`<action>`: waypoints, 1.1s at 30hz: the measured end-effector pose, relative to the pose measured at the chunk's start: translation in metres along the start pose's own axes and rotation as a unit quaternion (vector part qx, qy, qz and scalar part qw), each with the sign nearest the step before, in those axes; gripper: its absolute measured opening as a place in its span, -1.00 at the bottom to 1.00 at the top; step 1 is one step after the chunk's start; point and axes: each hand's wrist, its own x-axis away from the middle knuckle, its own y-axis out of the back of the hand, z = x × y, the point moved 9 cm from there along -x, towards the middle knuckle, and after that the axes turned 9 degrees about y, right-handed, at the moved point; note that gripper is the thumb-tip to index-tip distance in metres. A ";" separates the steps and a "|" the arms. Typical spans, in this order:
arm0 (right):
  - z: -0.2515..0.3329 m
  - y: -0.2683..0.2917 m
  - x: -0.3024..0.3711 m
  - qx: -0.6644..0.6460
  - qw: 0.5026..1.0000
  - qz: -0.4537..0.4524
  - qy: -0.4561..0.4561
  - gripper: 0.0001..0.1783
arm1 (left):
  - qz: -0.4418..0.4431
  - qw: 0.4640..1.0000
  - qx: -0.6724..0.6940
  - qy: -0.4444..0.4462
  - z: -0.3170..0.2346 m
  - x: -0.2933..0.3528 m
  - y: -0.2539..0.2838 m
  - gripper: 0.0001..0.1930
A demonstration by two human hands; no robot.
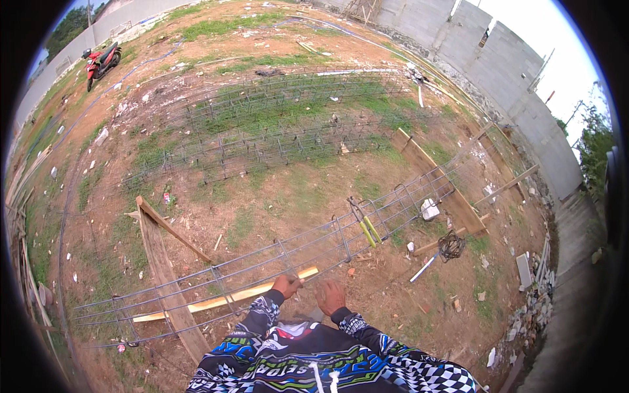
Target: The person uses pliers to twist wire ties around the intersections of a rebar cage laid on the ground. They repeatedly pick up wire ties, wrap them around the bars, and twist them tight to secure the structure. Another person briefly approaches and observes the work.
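A long steel rebar cage runs slantwise in front of the person, reaching from a wooden support on the left to a broad plank on the right. The left hand is at the cage's near side, fingers curled by a lower bar; whether it grasps that bar is impossible to tell. The right hand is just beside it, back up and fingers bent, its grip hidden. A pale wooden strip lies beneath the cage. A tool with 2 yellow-green handles rests across the bars, farther right, near a white block.
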 end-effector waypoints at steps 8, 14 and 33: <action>-0.009 -0.056 -0.002 -0.072 0.992 0.100 0.037 -0.75 | 0.007 1.000 0.023 0.008 -0.002 0.001 -0.001 -0.57; -0.006 -0.060 0.032 -0.411 0.872 0.175 -0.198 -0.76 | -0.033 0.999 0.003 -0.025 0.000 0.001 -0.005 -0.59; 0.070 -0.026 0.002 0.010 0.978 0.170 -0.120 -0.85 | -0.064 0.997 -0.036 -0.021 -0.022 0.016 0.006 -0.56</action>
